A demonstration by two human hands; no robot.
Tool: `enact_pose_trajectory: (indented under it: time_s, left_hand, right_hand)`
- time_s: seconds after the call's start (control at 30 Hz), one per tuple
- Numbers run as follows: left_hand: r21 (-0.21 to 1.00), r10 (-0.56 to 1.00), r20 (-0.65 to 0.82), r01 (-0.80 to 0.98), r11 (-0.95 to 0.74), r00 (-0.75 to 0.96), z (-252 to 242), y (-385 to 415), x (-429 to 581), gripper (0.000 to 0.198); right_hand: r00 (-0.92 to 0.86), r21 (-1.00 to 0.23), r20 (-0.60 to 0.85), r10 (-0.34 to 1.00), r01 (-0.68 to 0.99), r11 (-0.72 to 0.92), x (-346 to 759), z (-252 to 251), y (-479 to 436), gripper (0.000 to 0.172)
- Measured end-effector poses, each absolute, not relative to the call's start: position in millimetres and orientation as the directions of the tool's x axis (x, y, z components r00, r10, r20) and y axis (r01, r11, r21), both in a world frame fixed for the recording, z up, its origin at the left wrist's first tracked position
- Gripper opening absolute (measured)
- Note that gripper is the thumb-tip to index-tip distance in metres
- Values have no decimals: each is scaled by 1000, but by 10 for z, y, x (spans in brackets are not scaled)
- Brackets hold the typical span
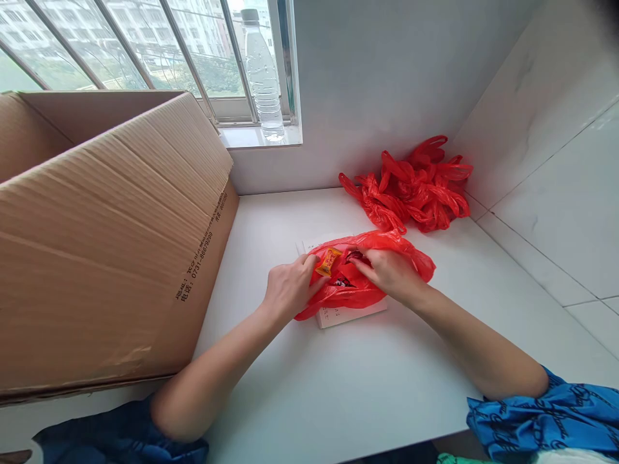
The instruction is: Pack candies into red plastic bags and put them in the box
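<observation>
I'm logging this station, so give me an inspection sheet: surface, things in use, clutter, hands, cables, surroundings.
Surface: white worktop.
Things in use: open red bag, holding an orange packet and dark-wrapped items; white printed item beneath.
Clutter: heaped red bags behind; open-topped cardboard box at left.
Hands: left hand at the bag's left edge, beside the orange packet; right hand reaching into the bag.
Cables: nothing seen.
Surroundings: barred window, clear bottle on its sill, tiled wall at right.

Packets (328,262) in bag (351,298); box (116,258) left; bottle (265,77) behind.
</observation>
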State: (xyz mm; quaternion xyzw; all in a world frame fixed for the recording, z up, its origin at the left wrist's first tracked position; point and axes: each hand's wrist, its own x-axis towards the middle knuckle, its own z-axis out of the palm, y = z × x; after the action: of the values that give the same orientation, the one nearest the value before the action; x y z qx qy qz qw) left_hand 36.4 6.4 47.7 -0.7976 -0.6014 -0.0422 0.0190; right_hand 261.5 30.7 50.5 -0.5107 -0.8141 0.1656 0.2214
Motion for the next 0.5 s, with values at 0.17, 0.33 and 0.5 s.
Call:
enact_pose_trajectory:
  time_s: [0.17,0.33,0.5]
  left_hand:
    - [16,951,86,954,-300,298,407,92,404,36]
    - [71,958,72,956,-284,279,375,104,365,28]
    - [175,952,95,936,-304,292,359,139,313,14]
  right_hand:
    - [-458,-503,139,878,731,461,2582,421,292,32]
    - [-473,-514,165,865,707,485,2597,300,315,27]
    - [-430,-351,239,871,798,490,2610,305,342,29]
